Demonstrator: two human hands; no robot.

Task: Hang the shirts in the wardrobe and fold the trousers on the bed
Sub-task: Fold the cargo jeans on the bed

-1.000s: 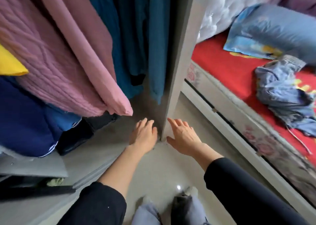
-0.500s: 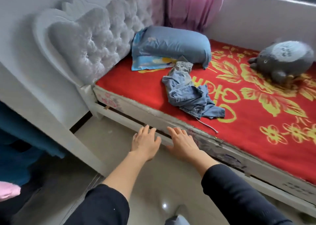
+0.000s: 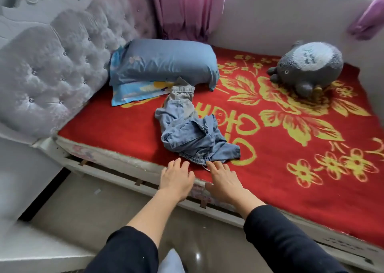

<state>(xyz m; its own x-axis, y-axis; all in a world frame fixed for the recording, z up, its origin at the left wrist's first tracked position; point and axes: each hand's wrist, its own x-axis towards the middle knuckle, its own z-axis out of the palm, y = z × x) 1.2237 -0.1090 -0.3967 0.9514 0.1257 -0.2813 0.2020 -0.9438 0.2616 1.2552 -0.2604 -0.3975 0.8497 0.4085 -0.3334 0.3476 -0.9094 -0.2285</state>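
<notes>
Grey floor [image 3: 93,206] lies nearest, with two black sleeves reaching over it toward the bed [image 3: 116,164]. A second ago the view faced hanging clothes in the wardrobe; that has gone from sight and the bed fills the picture. Half a second ago both hands were level with the bed's frame, short of the mattress. They have since moved forward over the near edge of the red blanket [image 3: 291,189].

The left hand [image 3: 176,181] is palm down, fingers straight and slightly spread, its grip released and holding nothing. Its fingertips are over bare blanket just short of the trousers [image 3: 193,131]. The right hand [image 3: 225,181] is likewise flat with its grip released. Its fingertips reach the gathered elastic edge of the trousers, beside a thin white cord [image 3: 204,167]. Whether they press the cloth or only hover at it cannot be told.

Those pale blue denim trousers lie crumpled near the bed's front edge, unfolded, one end bunched toward the hands and the other stretching away to touch the pillow [image 3: 166,65]. The blue pillow rests on a patterned pillowcase, against the tufted grey headboard [image 3: 52,71] on the left. Farther right on the blanket, well apart from the trousers, sits a grey plush toy [image 3: 307,67]. Behind the pillow a pink curtain [image 3: 187,8] hangs at the far wall.
</notes>
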